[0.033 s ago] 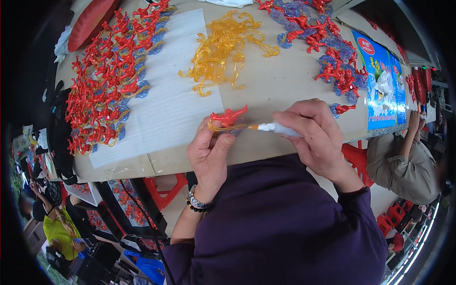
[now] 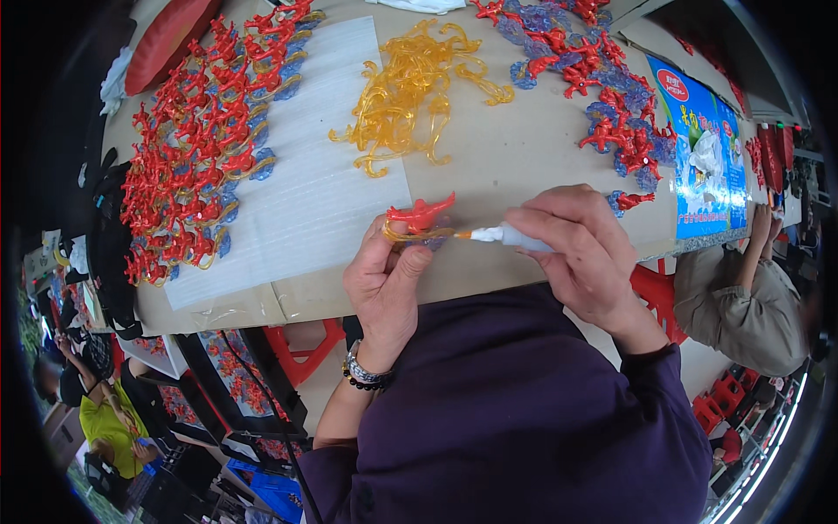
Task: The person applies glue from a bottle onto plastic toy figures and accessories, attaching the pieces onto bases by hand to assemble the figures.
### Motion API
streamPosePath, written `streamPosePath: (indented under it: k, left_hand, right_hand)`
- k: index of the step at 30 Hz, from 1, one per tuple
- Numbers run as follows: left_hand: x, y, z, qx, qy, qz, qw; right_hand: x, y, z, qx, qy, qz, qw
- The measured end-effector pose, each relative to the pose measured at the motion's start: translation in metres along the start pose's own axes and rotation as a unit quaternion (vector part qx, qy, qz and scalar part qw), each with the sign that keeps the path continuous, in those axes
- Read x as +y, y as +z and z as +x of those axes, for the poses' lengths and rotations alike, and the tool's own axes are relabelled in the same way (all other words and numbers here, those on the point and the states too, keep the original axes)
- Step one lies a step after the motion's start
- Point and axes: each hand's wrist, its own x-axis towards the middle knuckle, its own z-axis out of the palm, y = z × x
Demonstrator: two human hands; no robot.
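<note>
My left hand (image 2: 384, 288) pinches a small red plastic figurine (image 2: 422, 213) above the near edge of the table. Along its lower side runs a curved translucent yellow strip (image 2: 401, 237), and a bit of purple plastic shows beneath, mostly hidden by my fingers. In my right hand (image 2: 583, 253) is a small white glue bottle (image 2: 522, 239), held sideways between thumb and fingers. Its narrow orange-tinted nozzle points left and reaches the right end of the yellow strip; whether it touches, I cannot tell.
Loose yellow strips (image 2: 401, 96) lie in a heap ahead. Rows of red figurines with yellow and purple parts (image 2: 196, 148) stand at left, partly on a white foam sheet (image 2: 305, 175). Red-and-purple figurines (image 2: 615, 131) lie at right, near a blue printed sheet (image 2: 698, 157). A person (image 2: 742, 297) sits at right.
My right hand and the glue bottle have shifted very slightly to the right. My left hand and the figurine stay in place.
</note>
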Motion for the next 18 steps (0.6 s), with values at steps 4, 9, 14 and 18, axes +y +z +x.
streamPosePath:
  k: [4, 9, 14, 18]
  left_hand:
    - [-0.0027, -0.0031, -0.0010, -0.001, -0.020, -0.015, 1.000]
    - [-0.0033, -0.0056, -0.0018, -0.001, -0.030, -0.011, 0.999]
    - [0.0007, -0.0011, 0.0003, -0.011, -0.015, -0.015, 1.000]
    - [0.0008, -0.0018, -0.0007, -0.006, -0.019, -0.012, 1.000]
  right_hand:
    - [0.0050, 0.0063, 0.0011, 0.064, -0.041, 0.002, 0.997]
    - [0.0086, 0.0083, 0.0040, 0.063, -0.064, -0.009, 0.996]
    - [0.0101, 0.0093, 0.0032, 0.043, -0.068, -0.010, 0.997]
    - [0.0103, 0.0109, 0.0048, 0.043, -0.074, -0.016, 0.996]
